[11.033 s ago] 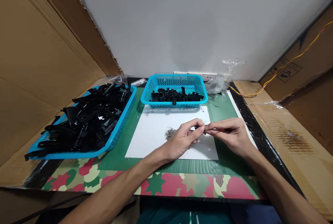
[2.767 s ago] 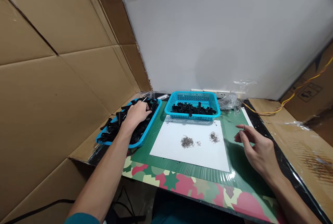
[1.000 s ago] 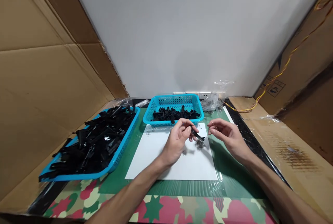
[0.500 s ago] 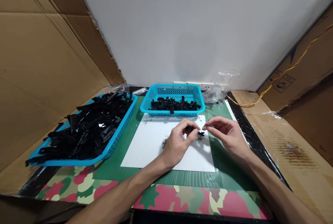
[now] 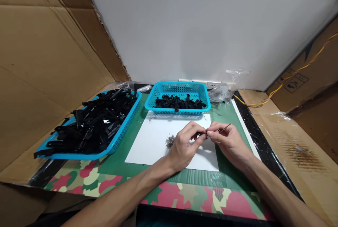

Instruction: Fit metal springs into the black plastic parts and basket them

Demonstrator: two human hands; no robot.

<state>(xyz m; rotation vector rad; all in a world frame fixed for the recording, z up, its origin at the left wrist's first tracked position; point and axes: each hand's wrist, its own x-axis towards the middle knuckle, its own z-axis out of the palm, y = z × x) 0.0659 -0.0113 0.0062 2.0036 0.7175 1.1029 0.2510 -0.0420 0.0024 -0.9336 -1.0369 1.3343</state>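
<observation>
My left hand is closed above the white sheet, its fingertips pinching a small black part that is mostly covered by the fingers. My right hand meets it fingertip to fingertip, closed on a thin brownish rod-like tool whose end sticks up past the knuckles. The tool's other end reaches the black part; its tip is hidden. Beside my left wrist lies a tangled heap of fine wire pieces, which look like tiny springs.
A blue basket with small black parts stands behind the sheet. To the left, a larger blue tray is heaped with long black pieces. Clear plastic bags lie at the back right, near a yellow cable. Cardboard walls both sides.
My right hand has moved left and now touches my left fingertips. The rod-like tool now shows above its knuckles. The whole view has shifted slightly.
</observation>
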